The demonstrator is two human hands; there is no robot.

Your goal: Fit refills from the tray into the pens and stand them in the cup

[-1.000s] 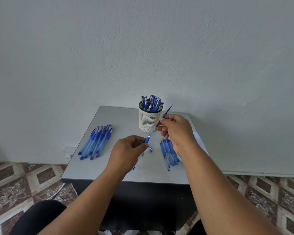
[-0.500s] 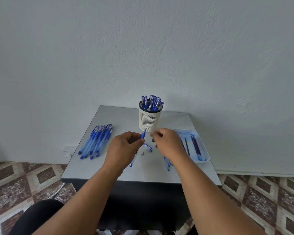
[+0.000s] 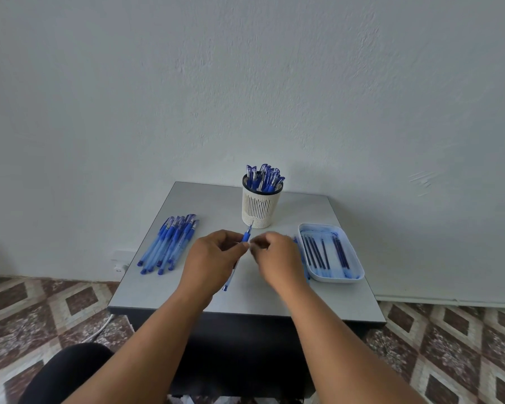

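At the twelve o'clock edge of the small grey table (image 3: 327, 295) stands one white slotted plastic cup (image 3: 260, 209), crowded with blue capped pens too bunched to count. One white rectangular tray (image 3: 359, 274) at three o'clock holds about seven thin dark-blue refills (image 3: 318, 253). Roughly eight translucent blue pens (image 3: 169, 244) lie fanned at nine o'clock. Over the table's middle both hands meet, knuckles up. The left hand (image 3: 212, 262) curls round one blue pen barrel (image 3: 247, 236), its tip pointing toward the cup. The right hand (image 3: 277, 258) pinches its fingertips beside that barrel; whatever it grasps is too small to make out.
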